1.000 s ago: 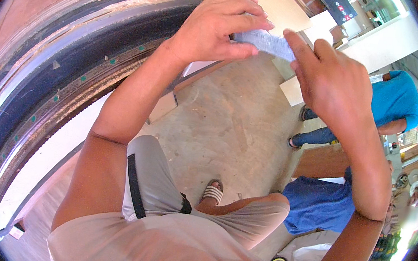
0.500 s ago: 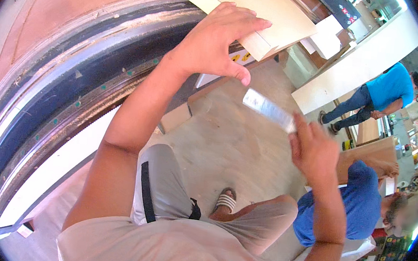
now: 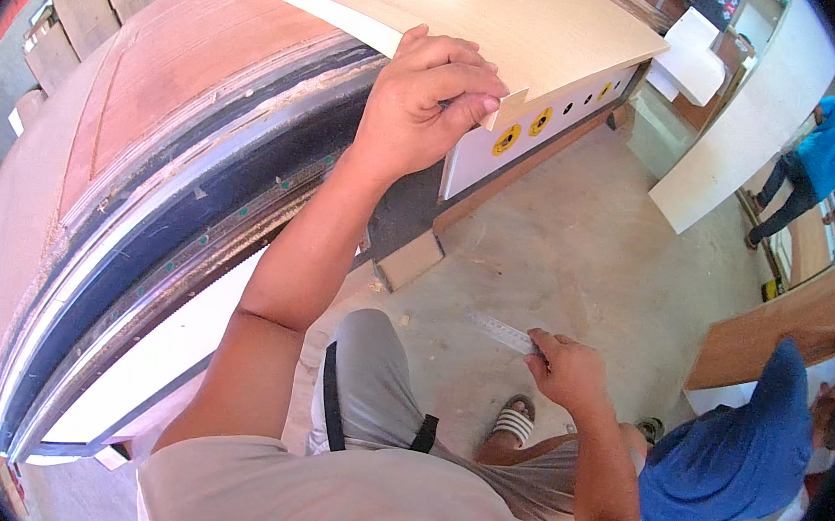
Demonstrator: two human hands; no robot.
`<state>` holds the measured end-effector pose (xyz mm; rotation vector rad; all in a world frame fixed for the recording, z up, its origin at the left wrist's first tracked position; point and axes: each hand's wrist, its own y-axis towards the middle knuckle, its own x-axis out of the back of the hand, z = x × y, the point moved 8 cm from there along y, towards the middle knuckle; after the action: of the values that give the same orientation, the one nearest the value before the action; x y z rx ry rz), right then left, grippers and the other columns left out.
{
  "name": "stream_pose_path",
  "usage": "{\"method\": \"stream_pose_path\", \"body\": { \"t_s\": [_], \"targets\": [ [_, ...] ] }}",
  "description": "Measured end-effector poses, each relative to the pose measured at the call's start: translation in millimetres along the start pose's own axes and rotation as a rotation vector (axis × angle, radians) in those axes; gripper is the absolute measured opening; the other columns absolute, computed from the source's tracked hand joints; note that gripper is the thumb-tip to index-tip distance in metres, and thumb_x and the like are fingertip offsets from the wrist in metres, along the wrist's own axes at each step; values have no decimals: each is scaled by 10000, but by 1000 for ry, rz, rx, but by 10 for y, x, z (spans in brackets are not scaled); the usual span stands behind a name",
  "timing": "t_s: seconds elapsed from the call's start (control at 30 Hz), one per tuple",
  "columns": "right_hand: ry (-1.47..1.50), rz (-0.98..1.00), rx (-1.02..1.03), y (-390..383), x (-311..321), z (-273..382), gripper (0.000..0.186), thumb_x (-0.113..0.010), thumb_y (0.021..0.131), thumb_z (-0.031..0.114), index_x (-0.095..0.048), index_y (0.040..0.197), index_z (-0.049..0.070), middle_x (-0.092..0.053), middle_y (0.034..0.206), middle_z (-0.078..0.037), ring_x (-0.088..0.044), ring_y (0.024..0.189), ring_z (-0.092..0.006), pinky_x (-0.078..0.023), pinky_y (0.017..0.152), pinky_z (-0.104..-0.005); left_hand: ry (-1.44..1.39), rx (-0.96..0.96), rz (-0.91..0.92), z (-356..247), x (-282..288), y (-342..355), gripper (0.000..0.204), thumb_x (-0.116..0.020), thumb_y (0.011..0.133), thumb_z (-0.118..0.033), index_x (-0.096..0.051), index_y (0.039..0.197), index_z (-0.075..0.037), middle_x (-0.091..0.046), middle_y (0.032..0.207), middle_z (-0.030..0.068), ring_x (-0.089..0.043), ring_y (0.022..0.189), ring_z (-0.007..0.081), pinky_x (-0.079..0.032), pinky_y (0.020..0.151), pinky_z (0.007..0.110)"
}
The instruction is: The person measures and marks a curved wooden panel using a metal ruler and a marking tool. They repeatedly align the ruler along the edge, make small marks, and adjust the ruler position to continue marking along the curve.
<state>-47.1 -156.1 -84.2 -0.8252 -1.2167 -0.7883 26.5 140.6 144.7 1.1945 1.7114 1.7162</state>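
My left hand (image 3: 423, 100) is closed on the near corner of a pale wooden board (image 3: 550, 34), its thumb and fingers pinching the edge there. The board lies on the machine table, with a light-coloured edge facing me. Lower down, over the floor, my right hand (image 3: 572, 373) grips one end of a silvery metal ruler (image 3: 501, 332). The ruler points away to the left and is apart from the board; its far end is blurred.
On the left stands a large machine table with a dark curved-looking rail (image 3: 195, 174). Yellow and black buttons (image 3: 540, 122) sit below the board. A white panel (image 3: 752, 122) leans at right. One person in blue (image 3: 735, 457) is close at right; another (image 3: 830, 155) stands farther back.
My left hand, spread at the board's corner before, has closed on it. My right hand has dropped with the ruler, away from the board. The view has swung left.
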Motion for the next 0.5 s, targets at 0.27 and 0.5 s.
{"method": "stream_pose_path", "body": {
  "t_s": [0.27, 0.5],
  "targets": [
    [88, 0, 29, 38, 62, 30, 390, -662, 935, 354, -652, 1274, 161, -731, 968, -135, -720, 872, -363, -571, 724, -506, 208, -97, 137, -300, 33, 186, 114, -755, 801, -32, -713, 901, -70, -721, 925, 82, -705, 883, 296, -569, 752, 375],
    [131, -12, 64, 66, 104, 31, 403, -665, 933, 329, -645, 1288, 138, -724, 976, -165, -713, 885, -385, -570, 754, -518, 439, -213, 368, -438, -58, 256, 156, -727, 795, 25, -638, 909, -34, -705, 919, 116, -703, 835, 321, -573, 739, 406]
  ]
}}
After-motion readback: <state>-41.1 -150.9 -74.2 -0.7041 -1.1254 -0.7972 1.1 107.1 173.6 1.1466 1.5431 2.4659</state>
